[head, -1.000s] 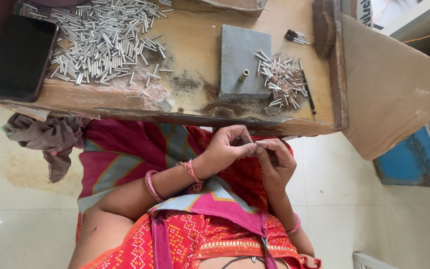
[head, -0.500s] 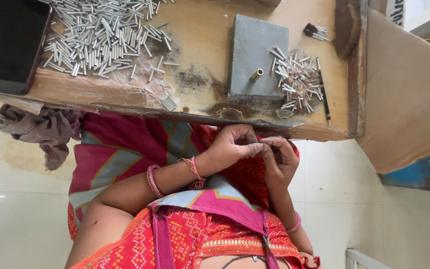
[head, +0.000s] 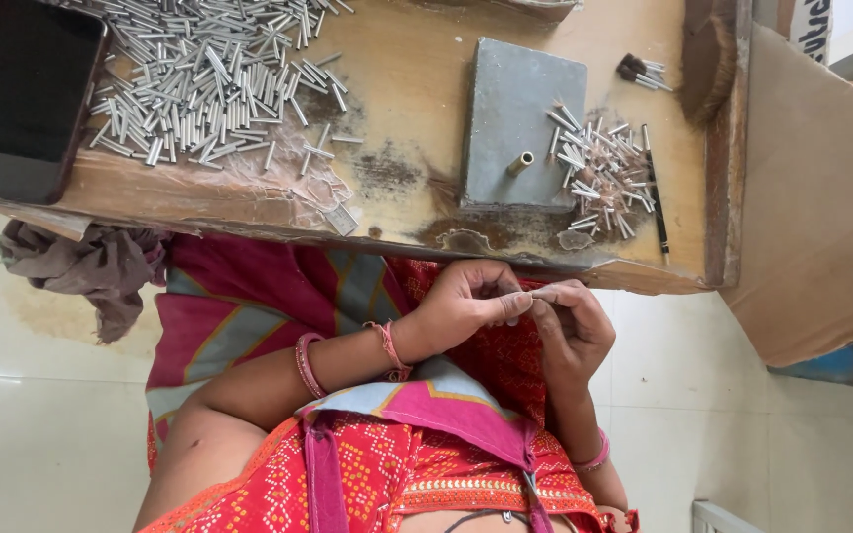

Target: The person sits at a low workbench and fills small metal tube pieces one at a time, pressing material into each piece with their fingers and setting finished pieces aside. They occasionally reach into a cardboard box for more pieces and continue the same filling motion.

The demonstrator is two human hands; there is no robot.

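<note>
**Hands Joined Over the Lap, Below the Bench Edge**

Both hands meet above the lap, just short of the near edge of the wooden workbench point(head: 417, 69). The left hand point(head: 466, 306) curls inward, its fingertips point(head: 517, 304) pressed against those of the right hand point(head: 570, 326). The two hands touch at the fingertips and pinch together on something very small; the item itself is hidden between the fingers, so it cannot be identified. Two bangles point(head: 308, 363) and a red thread band point(head: 390, 347) sit on the left wrist, and a pink bangle point(head: 594, 460) sits on the right wrist. Red patterned cloth point(head: 387, 464) covers the lap beneath the hands.

A crumpled brown rag point(head: 91, 271) hangs off the bench edge, well to the left of the hands.

On the bench, a grey metal block point(head: 525, 123) lies directly beyond the hands, with a short brass peg point(head: 518, 164) standing on it. Just right of the block lies a small scatter of short metal tubes point(head: 599, 168), and a thin dark rod point(head: 654, 192) lies along its right side. Farther left, a large heap of similar metal tubes point(head: 199, 79) covers the bench top. A black tray point(head: 22, 99) occupies the far left corner. A small bundle of dark-tipped pieces point(head: 639, 71) lies near the far right side.
</note>
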